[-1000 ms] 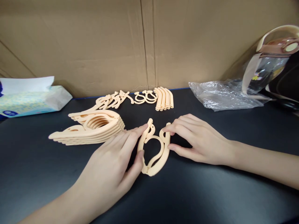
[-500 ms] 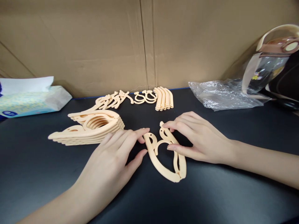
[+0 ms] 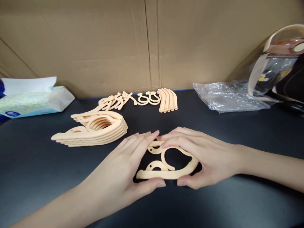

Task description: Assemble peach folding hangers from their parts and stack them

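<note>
A cream plastic folding hanger lies folded on the black table between my hands, its curved hook tucked between the two arms. My left hand spans its left end, fingers along the far arm and thumb at the near edge. Around the rounded right end is my right hand, with fingertips on the far arm and the thumb by the near one. Part of the far arm is hidden under my fingers. Left of my left hand, a neat stack of folded hangers rests on the table.
At the back lie loose hook pieces, two hooks and a row of curved arm pieces. A tissue pack is at left. On the right are a clear plastic bag and a bottle, before a cardboard wall.
The hanger has turned so its rounded end now points right instead of toward me. Both hands have moved closer together around it, thumbs at the near side.
</note>
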Demonstrator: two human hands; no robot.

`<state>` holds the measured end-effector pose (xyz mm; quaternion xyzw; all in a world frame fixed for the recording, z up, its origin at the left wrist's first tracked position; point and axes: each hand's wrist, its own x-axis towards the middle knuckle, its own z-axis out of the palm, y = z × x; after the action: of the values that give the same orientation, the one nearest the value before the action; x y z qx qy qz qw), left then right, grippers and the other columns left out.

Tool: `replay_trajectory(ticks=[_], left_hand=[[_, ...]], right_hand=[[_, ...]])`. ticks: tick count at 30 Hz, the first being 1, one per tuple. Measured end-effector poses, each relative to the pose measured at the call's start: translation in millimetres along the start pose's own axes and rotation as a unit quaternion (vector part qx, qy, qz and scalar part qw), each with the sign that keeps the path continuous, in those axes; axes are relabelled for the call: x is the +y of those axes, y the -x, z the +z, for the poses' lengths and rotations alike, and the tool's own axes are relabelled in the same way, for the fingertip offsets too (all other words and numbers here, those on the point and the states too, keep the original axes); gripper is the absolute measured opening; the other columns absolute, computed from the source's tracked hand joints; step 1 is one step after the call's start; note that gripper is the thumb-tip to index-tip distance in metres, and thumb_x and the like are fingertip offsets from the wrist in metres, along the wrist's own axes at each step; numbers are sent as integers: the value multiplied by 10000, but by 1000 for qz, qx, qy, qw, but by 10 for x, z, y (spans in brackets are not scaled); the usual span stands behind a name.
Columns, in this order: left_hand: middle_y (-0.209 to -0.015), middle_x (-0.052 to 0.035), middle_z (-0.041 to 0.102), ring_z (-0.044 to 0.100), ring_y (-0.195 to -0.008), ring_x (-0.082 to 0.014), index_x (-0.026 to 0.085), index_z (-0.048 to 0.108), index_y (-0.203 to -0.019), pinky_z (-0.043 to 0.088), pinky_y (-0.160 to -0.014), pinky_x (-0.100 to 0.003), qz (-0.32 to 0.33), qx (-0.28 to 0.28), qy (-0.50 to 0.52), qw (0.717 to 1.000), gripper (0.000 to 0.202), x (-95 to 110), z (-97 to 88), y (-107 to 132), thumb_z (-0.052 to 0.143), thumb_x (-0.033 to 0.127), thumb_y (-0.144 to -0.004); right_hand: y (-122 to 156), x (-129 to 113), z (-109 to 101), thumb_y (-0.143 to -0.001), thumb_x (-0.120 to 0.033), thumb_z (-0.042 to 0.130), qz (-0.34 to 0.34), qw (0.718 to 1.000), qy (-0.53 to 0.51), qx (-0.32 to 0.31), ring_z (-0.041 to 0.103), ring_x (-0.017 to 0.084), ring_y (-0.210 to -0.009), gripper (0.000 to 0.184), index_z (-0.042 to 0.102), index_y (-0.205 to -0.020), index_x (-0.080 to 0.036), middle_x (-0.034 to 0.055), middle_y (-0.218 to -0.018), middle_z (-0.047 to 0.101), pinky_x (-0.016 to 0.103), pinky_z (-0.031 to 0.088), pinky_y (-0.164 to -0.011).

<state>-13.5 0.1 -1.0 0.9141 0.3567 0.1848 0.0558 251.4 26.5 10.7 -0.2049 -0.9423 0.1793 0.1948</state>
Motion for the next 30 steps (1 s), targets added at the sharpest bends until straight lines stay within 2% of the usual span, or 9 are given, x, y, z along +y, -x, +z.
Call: replay_trajectory(ticks=[3,6,8,10,13,16,19,25,30], left_hand=[[-1393,-60,571,558,-1247,-228,247,279,-1538,463,-1051,-330,-9,-11,41,999,721,21,-38,-26,579,553,-958],[-1355,-43,569,567,-1211,-199,258,298,-1523,458,-1026,-286,-14,-5,49,999,680,50,-81,-48,591,512,-964],[-1360,-46,556,557,-1225,-193,246,337,-1497,436,-1041,-274,-11,15,30,999,632,60,-100,-54,588,492,-973],[-1357,-51,553,550,-1235,-195,230,379,-1460,422,-1051,-273,-10,46,5,999,584,59,-113,-56,586,488,-978],[-1346,-61,555,547,-1238,-198,205,415,-1422,411,-1059,-277,-16,79,-18,997,554,42,-127,-56,583,494,-980],[-1346,-81,552,537,-1246,-204,166,422,-1422,394,-1071,-283,-3,91,-37,995,565,23,-127,-55,576,489,-985],[-1353,-95,554,538,-1243,-214,137,423,-1431,382,-1073,-291,14,92,-57,994,584,17,-113,-55,569,488,-988],[-1343,-109,573,547,-1220,-239,116,416,-1443,384,-1041,-308,30,93,-87,991,615,39,-91,-63,536,520,-995],[-1316,-125,579,545,-1196,-250,85,406,-1450,377,-1032,-318,46,95,-112,988,612,67,-92,-90,521,492,-1008]], right_hand=[[-5,-5,-5,-767,-462,823,4,1000,-6,11,563,232,-1207,726,464,-1307,-136,130,-1355,607,360,434,-1028],[-10,20,-31,-817,-539,765,48,996,-38,63,587,216,-1153,709,449,-1322,-155,116,-1311,609,350,459,-979],[-14,40,-55,-889,-505,700,121,983,-95,97,615,159,-928,534,487,-1251,-176,48,-1091,657,289,489,-795],[-25,49,-77,-949,-476,627,195,960,-171,105,528,107,-676,332,540,-1095,-191,-34,-803,601,239,410,-589],[-49,39,-94,-960,-491,605,252,921,-281,100,373,67,-523,328,540,-846,-190,-87,-604,427,222,275,-466],[-66,30,-91,-957,-501,612,262,887,-369,87,349,43,-477,375,522,-781,-183,-96,-568,398,199,241,-421],[-68,39,-86,-959,-503,612,265,869,-412,76,343,30,-453,375,527,-792,-177,-100,-546,408,176,223,-396],[-71,26,-104,-945,-442,657,266,868,-413,76,364,23,-460,340,546,-779,-166,-101,-536,414,147,254,-400],[-81,-15,-98,-887,-366,740,270,858,-432,73,429,27,-475,275,574,-797,-166,-100,-565,443,127,327,-413]])
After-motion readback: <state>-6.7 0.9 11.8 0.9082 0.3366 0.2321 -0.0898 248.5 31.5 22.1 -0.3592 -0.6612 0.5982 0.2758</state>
